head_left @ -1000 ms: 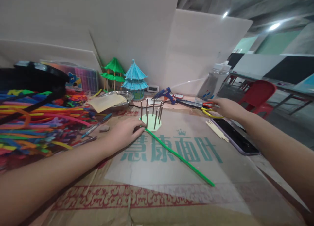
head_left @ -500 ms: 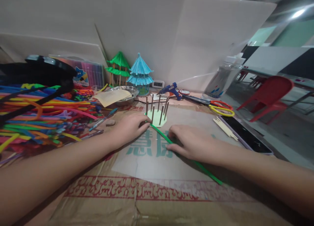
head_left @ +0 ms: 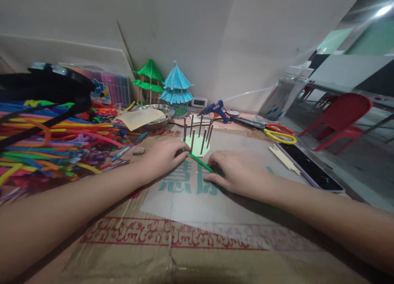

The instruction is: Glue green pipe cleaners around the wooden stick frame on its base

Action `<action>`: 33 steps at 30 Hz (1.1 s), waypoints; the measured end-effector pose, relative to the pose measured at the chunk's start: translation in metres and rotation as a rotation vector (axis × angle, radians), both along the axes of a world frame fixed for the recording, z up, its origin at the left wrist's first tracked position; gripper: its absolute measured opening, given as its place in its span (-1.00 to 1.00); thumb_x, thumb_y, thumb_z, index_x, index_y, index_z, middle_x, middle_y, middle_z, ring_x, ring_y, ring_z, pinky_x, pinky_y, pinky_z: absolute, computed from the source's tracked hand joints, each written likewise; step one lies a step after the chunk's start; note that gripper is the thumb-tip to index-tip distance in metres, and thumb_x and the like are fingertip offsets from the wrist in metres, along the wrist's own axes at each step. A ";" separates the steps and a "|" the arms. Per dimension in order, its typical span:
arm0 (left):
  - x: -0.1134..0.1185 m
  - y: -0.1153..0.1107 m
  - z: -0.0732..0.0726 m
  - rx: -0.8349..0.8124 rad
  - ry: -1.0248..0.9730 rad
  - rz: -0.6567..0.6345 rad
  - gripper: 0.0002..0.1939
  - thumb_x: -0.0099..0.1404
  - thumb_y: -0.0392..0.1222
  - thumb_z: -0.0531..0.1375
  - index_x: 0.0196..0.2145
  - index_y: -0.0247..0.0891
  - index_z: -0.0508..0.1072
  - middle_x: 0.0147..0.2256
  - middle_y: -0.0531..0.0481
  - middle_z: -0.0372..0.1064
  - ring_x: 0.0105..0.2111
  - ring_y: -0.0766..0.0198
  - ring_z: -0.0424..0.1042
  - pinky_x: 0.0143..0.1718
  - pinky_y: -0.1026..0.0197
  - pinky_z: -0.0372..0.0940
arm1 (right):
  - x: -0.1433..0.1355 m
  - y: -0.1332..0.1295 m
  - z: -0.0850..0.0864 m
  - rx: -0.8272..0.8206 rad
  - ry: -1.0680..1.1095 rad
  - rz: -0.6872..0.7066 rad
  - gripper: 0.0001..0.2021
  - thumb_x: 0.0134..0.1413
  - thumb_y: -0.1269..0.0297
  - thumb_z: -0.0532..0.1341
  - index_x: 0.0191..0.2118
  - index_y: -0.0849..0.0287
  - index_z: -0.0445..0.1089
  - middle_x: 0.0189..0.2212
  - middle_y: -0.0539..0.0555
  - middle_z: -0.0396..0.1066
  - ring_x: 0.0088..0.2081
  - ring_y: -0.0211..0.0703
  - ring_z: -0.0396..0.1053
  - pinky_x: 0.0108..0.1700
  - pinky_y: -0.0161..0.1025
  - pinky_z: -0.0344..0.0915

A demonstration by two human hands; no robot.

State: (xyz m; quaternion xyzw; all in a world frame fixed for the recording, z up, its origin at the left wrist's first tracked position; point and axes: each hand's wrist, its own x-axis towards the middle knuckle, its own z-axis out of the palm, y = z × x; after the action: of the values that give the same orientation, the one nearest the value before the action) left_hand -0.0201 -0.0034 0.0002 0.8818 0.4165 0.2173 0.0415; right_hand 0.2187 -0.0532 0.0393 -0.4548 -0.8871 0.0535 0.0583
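Note:
A green pipe cleaner [head_left: 200, 162] runs from my left hand [head_left: 166, 156] to my right hand [head_left: 235, 173]. My left fingers pinch its upper end beside a pale green base [head_left: 197, 146] with several upright brown sticks [head_left: 203, 140]. The right hand has its thumb and fingers curled round the strip a little nearer to me; its forearm hides most of the rest. Behind the base stand a blue two-tiered pavilion model [head_left: 176, 89] and a green one [head_left: 150, 76].
Colourful pipe cleaners [head_left: 55, 140] heap at the left, near a pen [head_left: 129, 146]. A metal bowl [head_left: 168, 111], blue glue gun [head_left: 217, 109], scissors [head_left: 280, 134] and bottle [head_left: 281, 95] line the back. Pale sticks [head_left: 285, 159] and a phone [head_left: 310, 167] lie at the right.
My right hand has shifted slightly left along the green pipe cleaner, and its far tail is now mostly hidden by the forearm. The left hand keeps its pinch. The view has moved a little.

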 end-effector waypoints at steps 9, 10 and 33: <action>0.000 0.001 0.001 0.008 0.010 -0.009 -0.78 0.39 -0.15 0.10 -0.20 -0.21 0.53 -0.21 -0.06 0.54 -0.20 0.10 0.48 -0.17 0.12 0.29 | 0.001 0.016 0.007 0.071 -0.079 -0.105 -0.88 0.23 0.29 0.09 -0.25 0.09 0.37 -0.42 0.11 0.47 -0.41 -0.10 0.34 -0.43 -0.20 -0.05; 0.001 0.000 0.001 0.009 0.010 -0.009 -0.79 0.38 -0.16 0.10 -0.20 -0.21 0.53 -0.21 -0.06 0.54 -0.20 0.11 0.48 -0.17 0.12 0.29 | 0.003 0.018 0.007 0.050 -0.050 -0.118 -0.88 0.23 0.29 0.09 -0.23 0.09 0.37 -0.40 0.10 0.48 -0.40 -0.09 0.34 -0.42 -0.21 -0.03; -0.001 0.002 0.000 -0.068 -0.066 0.009 -0.75 0.38 -0.15 0.10 -0.13 -0.18 0.55 -0.15 -0.04 0.56 -0.17 0.11 0.50 -0.16 0.13 0.31 | 0.014 0.057 -0.005 -0.220 0.299 -0.146 -0.59 0.15 0.19 0.23 0.10 0.19 0.38 -0.37 0.02 0.43 -0.40 -0.19 0.33 -0.34 -0.27 0.16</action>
State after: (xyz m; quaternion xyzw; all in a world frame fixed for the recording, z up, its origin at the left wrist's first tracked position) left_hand -0.0211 -0.0019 0.0004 0.8704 0.4258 0.2323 0.0845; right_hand 0.2323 0.0041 0.0342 -0.5087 -0.8219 0.2128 0.1432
